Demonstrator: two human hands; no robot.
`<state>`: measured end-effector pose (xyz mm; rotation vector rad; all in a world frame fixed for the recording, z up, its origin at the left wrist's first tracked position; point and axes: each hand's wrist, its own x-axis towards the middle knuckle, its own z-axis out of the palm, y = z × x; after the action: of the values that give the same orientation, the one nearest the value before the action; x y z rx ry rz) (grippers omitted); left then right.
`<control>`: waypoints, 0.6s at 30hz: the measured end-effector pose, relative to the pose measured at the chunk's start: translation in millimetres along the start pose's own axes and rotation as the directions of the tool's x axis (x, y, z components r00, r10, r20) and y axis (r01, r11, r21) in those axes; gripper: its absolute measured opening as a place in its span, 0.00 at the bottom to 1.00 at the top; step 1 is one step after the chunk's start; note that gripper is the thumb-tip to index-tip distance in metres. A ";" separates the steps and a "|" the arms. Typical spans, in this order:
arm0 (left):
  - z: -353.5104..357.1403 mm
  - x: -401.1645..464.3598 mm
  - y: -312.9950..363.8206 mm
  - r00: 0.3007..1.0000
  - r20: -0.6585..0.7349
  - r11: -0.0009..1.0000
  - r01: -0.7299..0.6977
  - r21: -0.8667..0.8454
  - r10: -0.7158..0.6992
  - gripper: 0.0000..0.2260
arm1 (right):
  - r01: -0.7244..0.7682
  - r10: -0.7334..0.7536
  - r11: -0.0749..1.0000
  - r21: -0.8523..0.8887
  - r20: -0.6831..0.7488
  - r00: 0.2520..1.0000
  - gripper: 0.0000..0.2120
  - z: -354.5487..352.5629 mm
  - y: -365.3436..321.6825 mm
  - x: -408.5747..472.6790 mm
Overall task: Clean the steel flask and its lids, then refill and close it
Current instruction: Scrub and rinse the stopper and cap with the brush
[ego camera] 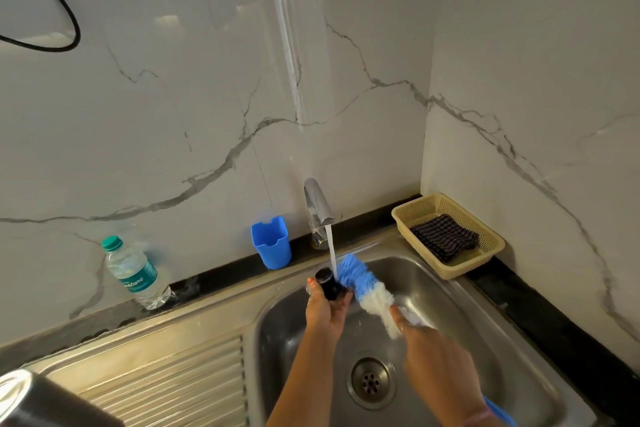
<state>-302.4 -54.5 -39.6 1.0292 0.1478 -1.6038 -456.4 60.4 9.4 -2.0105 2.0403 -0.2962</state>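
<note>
Over the steel sink (450,291), the left hand (325,310) has its grip closed round a small dark lid (326,282), fingers curled about its body and its round top facing up and away. The right hand (440,354) has its grip closed on the handle of a bottle brush (363,282), index finger laid along the shaft; the blue end of the handle shows below the wrist. The brush head (blue at the tip, white nearer the hand) touches the lid's side. Water runs from the chrome tap (317,208) and the stream lands where lid and brush meet. The steel flask (41,402) lies at the lower left corner on the ribbed drainboard (162,374), well apart from both hands, only partly in frame. On the dark desk behind the sink: a blue cup (271,243) just left of the tap, a plastic water bottle (133,274) with a green cap further left, and a beige basket (491,243) in the corner holding a dark striped cloth (445,236). A black cable (55,3) loops at upper left.
</note>
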 end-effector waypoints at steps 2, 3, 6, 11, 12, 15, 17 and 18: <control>-1.7 -0.2 -3.8 1.000 0.000 0.999 -0.004 0.046 0.004 0.21 | -0.052 0.053 0.998 0.029 -0.009 0.999 0.30 2.0 0.9 9.8; -2.4 -0.3 -4.8 1.000 0.003 0.998 0.002 0.066 -0.002 0.21 | -0.065 0.065 0.997 0.042 -0.011 0.998 0.30 1.4 -0.8 12.4; -1.7 -1.2 -2.3 1.000 -0.003 0.999 0.020 0.050 -0.020 0.21 | -0.041 0.041 0.998 0.037 0.011 0.999 0.31 -1.8 -6.0 9.0; -0.4 9.4 4.9 0.998 -0.058 1.000 -0.005 0.014 0.006 0.17 | -0.031 0.028 0.997 0.076 0.035 0.999 0.34 -0.1 -2.0 -10.1; -0.1 11.1 4.2 0.998 -0.068 1.000 -0.014 0.020 0.016 0.17 | -0.042 0.037 0.994 0.099 0.048 0.998 0.34 2.4 -1.6 -11.2; 2.8 8.4 -0.3 0.999 -0.041 0.999 0.007 0.037 -0.006 0.16 | -0.068 0.061 0.985 0.158 0.049 0.997 0.34 3.8 -5.9 -7.1; 5.2 4.1 -3.9 0.999 -0.033 0.999 0.005 0.039 -0.004 0.15 | -0.086 0.080 0.985 0.153 0.046 0.996 0.32 0.1 -6.3 -1.4; 5.0 3.6 -5.0 0.999 -0.035 0.999 -0.003 0.040 0.005 0.14 | -0.078 0.073 0.988 0.130 0.040 0.997 0.32 -0.8 -6.1 -1.1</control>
<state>-309.2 -58.5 -41.1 1.0883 0.1382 -1.5909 -451.0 61.4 12.1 -1.8433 2.0146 -0.3679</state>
